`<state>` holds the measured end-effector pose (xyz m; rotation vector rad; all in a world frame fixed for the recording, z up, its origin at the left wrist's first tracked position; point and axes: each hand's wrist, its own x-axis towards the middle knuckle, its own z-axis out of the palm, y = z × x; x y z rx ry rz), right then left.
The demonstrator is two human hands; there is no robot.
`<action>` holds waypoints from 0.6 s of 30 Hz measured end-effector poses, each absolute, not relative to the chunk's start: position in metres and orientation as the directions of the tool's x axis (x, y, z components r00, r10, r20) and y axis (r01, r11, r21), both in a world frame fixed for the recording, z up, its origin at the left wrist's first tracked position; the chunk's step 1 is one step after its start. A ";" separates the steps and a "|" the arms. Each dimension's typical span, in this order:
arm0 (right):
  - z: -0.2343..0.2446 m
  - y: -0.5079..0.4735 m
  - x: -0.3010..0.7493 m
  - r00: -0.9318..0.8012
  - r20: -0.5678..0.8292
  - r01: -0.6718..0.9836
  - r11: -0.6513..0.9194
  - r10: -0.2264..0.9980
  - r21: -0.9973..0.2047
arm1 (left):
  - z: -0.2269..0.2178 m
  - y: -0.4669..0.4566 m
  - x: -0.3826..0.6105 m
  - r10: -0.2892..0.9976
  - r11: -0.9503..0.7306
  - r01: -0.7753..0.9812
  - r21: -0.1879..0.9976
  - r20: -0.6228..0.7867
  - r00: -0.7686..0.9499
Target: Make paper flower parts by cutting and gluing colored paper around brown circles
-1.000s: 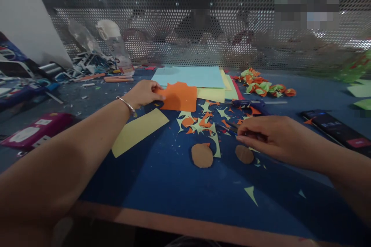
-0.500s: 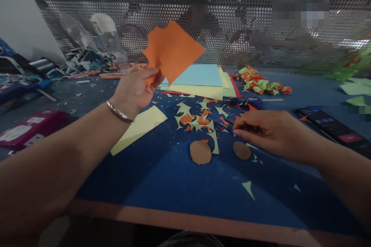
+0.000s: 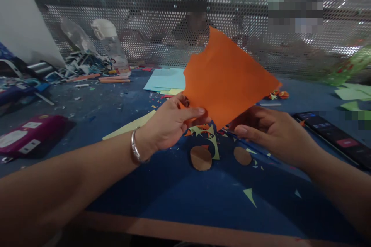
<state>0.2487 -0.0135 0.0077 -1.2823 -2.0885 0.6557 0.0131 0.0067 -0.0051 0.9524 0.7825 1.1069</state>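
Note:
My left hand (image 3: 171, 123) pinches the lower left edge of an orange paper sheet (image 3: 228, 81) with a jagged cut edge, holding it up over the blue table (image 3: 162, 185). My right hand (image 3: 269, 131) is just under the sheet's lower corner, fingers curled around a thin blue tool (image 3: 255, 148) whose kind I cannot make out. Below the hands lie two brown paper ovals (image 3: 201, 158) (image 3: 242, 155) among green and orange scraps (image 3: 207, 131).
A yellow paper strip (image 3: 130, 125) lies left of my hand, a stack of light blue sheets (image 3: 166, 79) behind it. A dark phone (image 3: 333, 135) lies right, a magenta case (image 3: 29, 133) left. A bottle (image 3: 111, 44) and clutter stand before the perforated metal screen (image 3: 162, 15).
My left hand lifted the orange sheet off the table and brought it right, toward me. My right hand rose from the table to meet the sheet's lower corner.

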 end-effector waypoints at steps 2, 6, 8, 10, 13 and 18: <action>0.009 -0.015 0.246 -0.348 0.242 0.582 0.411 0.906 -0.702 | -0.007 0.004 0.015 0.957 0.173 -0.369 0.913 -0.067 0.283; 0.009 -0.019 0.246 -0.265 0.293 0.668 0.394 0.919 -0.632 | -0.006 -0.001 0.016 0.937 0.181 -0.380 0.907 -0.042 0.347; 0.009 -0.020 0.248 -0.216 0.333 0.709 0.382 0.918 -0.593 | -0.005 -0.002 0.013 0.899 0.196 -0.341 0.919 -0.030 0.436; 0.010 -0.021 0.251 -0.188 0.322 0.719 0.354 0.928 -0.599 | -0.003 0.000 0.008 0.878 0.179 -0.279 0.944 -0.025 0.479; 0.011 -0.020 0.255 -0.168 0.259 0.690 0.301 0.951 -0.658 | 0.001 0.004 0.000 0.881 0.088 -0.174 0.981 0.005 0.473; 0.011 -0.017 0.254 -0.237 0.226 0.617 0.326 0.945 -0.717 | 0.003 0.005 -0.001 0.837 -0.066 0.039 0.997 0.034 0.546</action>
